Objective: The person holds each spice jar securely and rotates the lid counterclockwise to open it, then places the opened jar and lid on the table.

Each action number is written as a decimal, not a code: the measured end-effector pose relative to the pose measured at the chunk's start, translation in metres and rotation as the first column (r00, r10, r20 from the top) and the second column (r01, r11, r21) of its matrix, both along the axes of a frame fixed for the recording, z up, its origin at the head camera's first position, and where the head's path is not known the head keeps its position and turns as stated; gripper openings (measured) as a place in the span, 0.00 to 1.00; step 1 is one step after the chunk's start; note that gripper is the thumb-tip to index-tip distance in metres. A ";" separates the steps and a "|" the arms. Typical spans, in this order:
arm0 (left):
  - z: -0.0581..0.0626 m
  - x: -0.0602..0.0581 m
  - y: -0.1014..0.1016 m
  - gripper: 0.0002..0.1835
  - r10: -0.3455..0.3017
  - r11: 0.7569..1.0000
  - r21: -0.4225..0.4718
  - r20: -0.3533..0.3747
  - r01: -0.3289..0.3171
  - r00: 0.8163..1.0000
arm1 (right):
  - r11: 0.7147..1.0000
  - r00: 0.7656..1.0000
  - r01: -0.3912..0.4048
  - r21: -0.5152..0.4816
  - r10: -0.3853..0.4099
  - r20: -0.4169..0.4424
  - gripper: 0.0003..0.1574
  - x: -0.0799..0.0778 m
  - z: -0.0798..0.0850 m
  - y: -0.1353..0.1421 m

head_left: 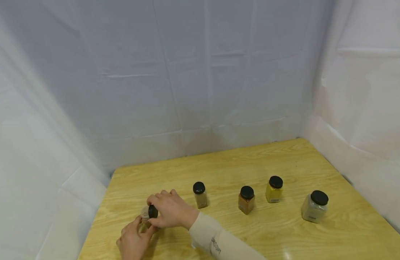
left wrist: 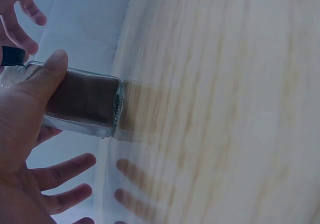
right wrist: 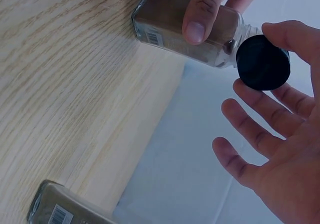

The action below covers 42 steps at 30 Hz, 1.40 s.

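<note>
A square glass spice jar [left wrist: 85,99] filled with brown powder stands upright on the table, near its left side in the head view. My left hand [head_left: 135,240] grips it around the body, thumb on one side; the other fingers are spread in the left wrist view. Between thumb and fingertips, my right hand [head_left: 174,211] pinches a round black cap [right wrist: 263,63]. In the head view the cap is tilted beside the jar's pale shaker top [head_left: 145,212], whose holes show. Whether cap and neck still touch, I cannot tell.
Several other black-capped jars stand on the wooden table [head_left: 219,166]: a narrow brownish one [head_left: 201,198] closest to my right hand, an orange-brown one [head_left: 246,205], a yellow one [head_left: 273,194] and a wide pale one [head_left: 312,210]. White sheets [head_left: 193,90] hang around the table.
</note>
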<state>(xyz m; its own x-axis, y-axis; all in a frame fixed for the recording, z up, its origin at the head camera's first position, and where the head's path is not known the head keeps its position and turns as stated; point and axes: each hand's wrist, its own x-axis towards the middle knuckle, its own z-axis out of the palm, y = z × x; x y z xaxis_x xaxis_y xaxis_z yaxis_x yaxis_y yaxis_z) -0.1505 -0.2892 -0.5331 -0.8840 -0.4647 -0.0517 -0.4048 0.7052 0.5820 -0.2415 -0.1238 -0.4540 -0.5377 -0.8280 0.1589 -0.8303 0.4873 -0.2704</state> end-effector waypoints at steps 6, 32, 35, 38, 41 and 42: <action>0.002 0.000 0.002 0.55 -0.004 1.000 -0.014 -0.008 0.004 1.000 | 1.000 1.000 0.000 -0.010 0.000 0.002 0.26 0.001 0.001 0.003; 0.000 -0.003 -0.002 0.57 -0.024 1.000 -0.006 0.035 0.024 0.999 | 1.000 0.998 -0.012 -0.019 0.010 -0.068 0.26 0.007 0.000 0.021; 0.000 -0.003 -0.003 0.57 -0.021 1.000 -0.007 0.032 0.021 0.999 | 1.000 0.999 -0.019 -0.023 0.018 -0.048 0.25 0.009 -0.002 0.023; 0.001 -0.004 -0.004 0.56 -0.020 1.000 -0.011 0.036 0.020 0.999 | 1.000 0.999 -0.015 -0.022 0.014 -0.040 0.24 0.010 -0.006 0.025; 0.000 -0.004 -0.004 0.58 -0.018 1.000 -0.013 0.051 0.018 0.999 | 1.000 0.999 -0.010 -0.016 0.010 -0.045 0.24 0.012 -0.011 0.027; 0.000 -0.003 -0.003 0.58 -0.016 1.000 -0.014 0.052 0.017 0.998 | 1.000 0.999 -0.010 -0.015 0.009 -0.045 0.24 0.013 -0.012 0.027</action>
